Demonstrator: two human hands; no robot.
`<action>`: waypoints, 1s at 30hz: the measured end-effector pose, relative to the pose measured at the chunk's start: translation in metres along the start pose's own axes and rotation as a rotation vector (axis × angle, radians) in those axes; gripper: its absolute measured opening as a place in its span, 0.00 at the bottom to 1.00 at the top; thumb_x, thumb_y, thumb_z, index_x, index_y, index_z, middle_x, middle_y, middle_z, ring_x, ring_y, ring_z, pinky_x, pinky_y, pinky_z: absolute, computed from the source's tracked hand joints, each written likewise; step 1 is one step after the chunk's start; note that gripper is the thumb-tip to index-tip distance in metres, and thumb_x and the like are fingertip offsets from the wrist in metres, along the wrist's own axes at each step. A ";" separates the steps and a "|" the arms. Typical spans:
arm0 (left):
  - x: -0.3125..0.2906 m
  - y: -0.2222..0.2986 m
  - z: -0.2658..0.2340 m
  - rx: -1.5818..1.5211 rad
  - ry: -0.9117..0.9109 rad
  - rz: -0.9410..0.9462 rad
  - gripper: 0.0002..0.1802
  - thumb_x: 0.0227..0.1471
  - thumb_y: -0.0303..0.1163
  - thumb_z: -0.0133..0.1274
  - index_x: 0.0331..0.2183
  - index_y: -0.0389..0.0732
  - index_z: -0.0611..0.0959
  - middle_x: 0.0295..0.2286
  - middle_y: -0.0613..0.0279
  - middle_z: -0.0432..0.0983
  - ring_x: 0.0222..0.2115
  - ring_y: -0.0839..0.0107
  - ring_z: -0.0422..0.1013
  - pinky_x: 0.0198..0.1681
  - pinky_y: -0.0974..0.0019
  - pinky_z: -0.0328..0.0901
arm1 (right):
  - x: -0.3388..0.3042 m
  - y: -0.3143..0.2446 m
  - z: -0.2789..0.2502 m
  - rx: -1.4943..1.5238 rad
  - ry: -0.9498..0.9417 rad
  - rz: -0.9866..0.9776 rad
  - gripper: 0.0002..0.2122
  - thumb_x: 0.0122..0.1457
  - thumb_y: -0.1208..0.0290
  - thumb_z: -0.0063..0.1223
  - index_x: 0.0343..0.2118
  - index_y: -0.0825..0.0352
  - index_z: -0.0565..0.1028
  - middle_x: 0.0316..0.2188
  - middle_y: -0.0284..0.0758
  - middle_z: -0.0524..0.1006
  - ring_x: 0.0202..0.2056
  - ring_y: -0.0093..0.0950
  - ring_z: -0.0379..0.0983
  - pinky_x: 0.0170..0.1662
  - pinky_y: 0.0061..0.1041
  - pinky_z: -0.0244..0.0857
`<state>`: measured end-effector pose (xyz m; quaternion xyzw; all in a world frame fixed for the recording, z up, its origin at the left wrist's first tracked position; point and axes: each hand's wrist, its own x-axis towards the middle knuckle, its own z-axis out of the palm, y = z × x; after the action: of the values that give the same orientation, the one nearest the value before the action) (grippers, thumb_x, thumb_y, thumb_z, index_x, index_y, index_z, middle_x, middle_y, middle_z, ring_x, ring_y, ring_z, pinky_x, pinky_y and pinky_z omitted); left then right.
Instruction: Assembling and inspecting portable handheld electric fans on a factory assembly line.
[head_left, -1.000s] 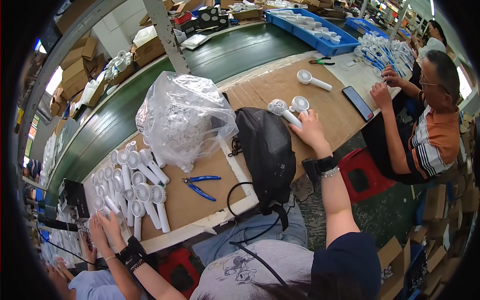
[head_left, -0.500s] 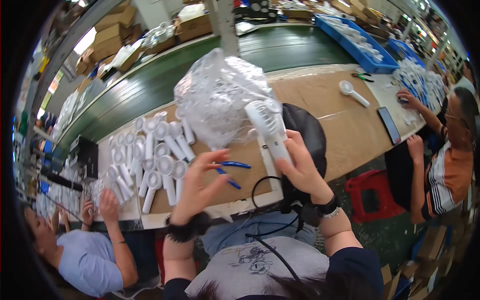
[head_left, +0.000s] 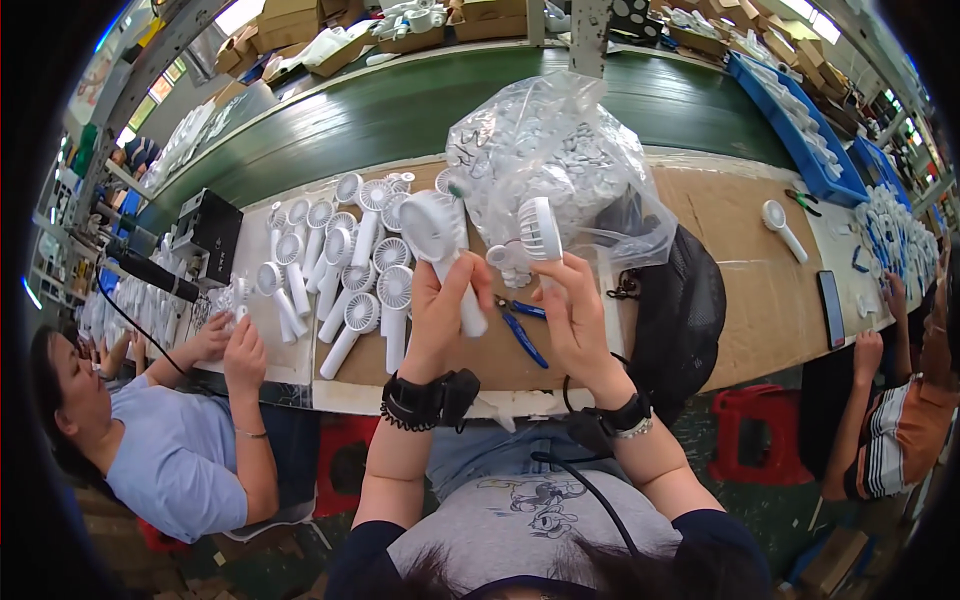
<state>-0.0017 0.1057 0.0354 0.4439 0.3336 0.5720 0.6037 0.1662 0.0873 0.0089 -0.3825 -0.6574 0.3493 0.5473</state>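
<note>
Green conveyor (head_left: 380,120) at back, past cardbd-topped bench (head_left: 750,220). Gripping wht fan (head_left: 428,225) by handle w/ L hand (head_left: 438,312); holding 2nd fan (head_left: 541,229) near base of head w/ R hand (head_left: 577,325), up over bench. More fans (head_left: 394,287) to L, clear bag (head_left: 560,150) just behind, blue pliers (head_left: 526,343) on bench btwn hands.

Left hand (head_left: 447,305) grips the handle of a white plastic handheld fan (head_left: 428,228), its round head blurred. Right hand (head_left: 577,318) holds a second white plastic fan (head_left: 540,228), head seen nearly edge-on. On the brown cardboard-covered table (head_left: 755,300): blue-handled pliers (head_left: 525,342), between the hands; clear plastic bag (head_left: 560,150) containing small white parts; black mesh bag (head_left: 685,320), right of the pliers.
</note>
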 end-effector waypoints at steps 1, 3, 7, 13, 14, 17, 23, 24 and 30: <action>0.004 -0.003 -0.002 0.000 0.006 0.000 0.06 0.51 0.31 0.43 0.28 0.38 0.71 0.24 0.66 0.68 0.26 0.82 0.64 0.29 0.78 0.60 | -0.001 0.007 0.003 0.002 0.071 -0.032 0.16 0.50 0.79 0.46 0.43 0.68 0.63 0.40 0.39 0.64 0.36 0.24 0.64 0.37 0.19 0.59; 0.010 -0.011 -0.009 0.156 0.028 -0.008 0.08 0.52 0.29 0.42 0.34 0.36 0.69 0.26 0.67 0.67 0.26 0.83 0.63 0.29 0.79 0.59 | 0.001 0.012 0.012 0.018 0.124 -0.065 0.18 0.51 0.80 0.45 0.46 0.68 0.61 0.40 0.37 0.64 0.36 0.21 0.64 0.37 0.18 0.59; 0.018 -0.029 -0.011 0.180 0.040 0.029 0.12 0.52 0.30 0.40 0.40 0.36 0.66 0.26 0.68 0.66 0.25 0.82 0.62 0.29 0.78 0.60 | 0.004 0.019 0.010 0.110 0.170 0.076 0.26 0.50 0.81 0.45 0.53 0.67 0.51 0.40 0.36 0.64 0.36 0.21 0.64 0.37 0.18 0.60; 0.015 -0.034 -0.014 -0.060 -0.041 -0.075 0.15 0.53 0.30 0.37 0.44 0.38 0.60 0.27 0.66 0.63 0.25 0.80 0.62 0.30 0.75 0.61 | 0.006 0.018 0.012 0.162 0.143 0.169 0.31 0.50 0.81 0.46 0.56 0.68 0.45 0.41 0.38 0.64 0.36 0.21 0.65 0.38 0.18 0.60; 0.014 -0.034 -0.014 -0.067 -0.066 -0.074 0.15 0.53 0.29 0.36 0.44 0.39 0.60 0.27 0.66 0.63 0.25 0.79 0.62 0.31 0.75 0.61 | 0.006 0.016 0.014 0.241 0.162 0.181 0.32 0.50 0.81 0.46 0.56 0.68 0.44 0.41 0.39 0.64 0.36 0.21 0.65 0.38 0.19 0.61; 0.012 -0.035 -0.013 -0.086 -0.118 -0.077 0.15 0.53 0.28 0.34 0.44 0.39 0.59 0.28 0.64 0.63 0.25 0.78 0.62 0.31 0.73 0.61 | 0.007 0.011 0.013 0.318 0.144 0.208 0.31 0.51 0.80 0.44 0.56 0.67 0.44 0.41 0.39 0.65 0.35 0.21 0.65 0.36 0.19 0.61; 0.013 -0.033 -0.013 -0.039 -0.123 -0.061 0.13 0.53 0.28 0.34 0.42 0.38 0.60 0.28 0.64 0.63 0.25 0.78 0.62 0.31 0.73 0.61 | 0.005 0.011 0.007 0.552 0.127 0.272 0.28 0.53 0.78 0.39 0.57 0.65 0.44 0.40 0.41 0.67 0.31 0.21 0.66 0.33 0.20 0.62; 0.013 -0.033 -0.014 -0.021 -0.134 -0.056 0.13 0.53 0.28 0.34 0.42 0.38 0.60 0.28 0.63 0.63 0.25 0.78 0.62 0.30 0.73 0.62 | 0.004 0.012 0.007 0.535 0.142 0.263 0.28 0.53 0.78 0.38 0.57 0.64 0.44 0.40 0.42 0.67 0.31 0.22 0.66 0.33 0.20 0.62; 0.011 -0.039 -0.014 -0.031 -0.150 -0.041 0.12 0.53 0.28 0.34 0.41 0.38 0.60 0.28 0.63 0.63 0.25 0.78 0.62 0.30 0.73 0.62 | 0.001 0.015 0.006 0.509 0.219 0.234 0.26 0.53 0.77 0.37 0.56 0.62 0.46 0.39 0.42 0.68 0.29 0.23 0.67 0.32 0.20 0.62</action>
<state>0.0018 0.1204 -0.0047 0.4692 0.2874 0.5297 0.6455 0.1617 0.0947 -0.0052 -0.3415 -0.4374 0.5202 0.6492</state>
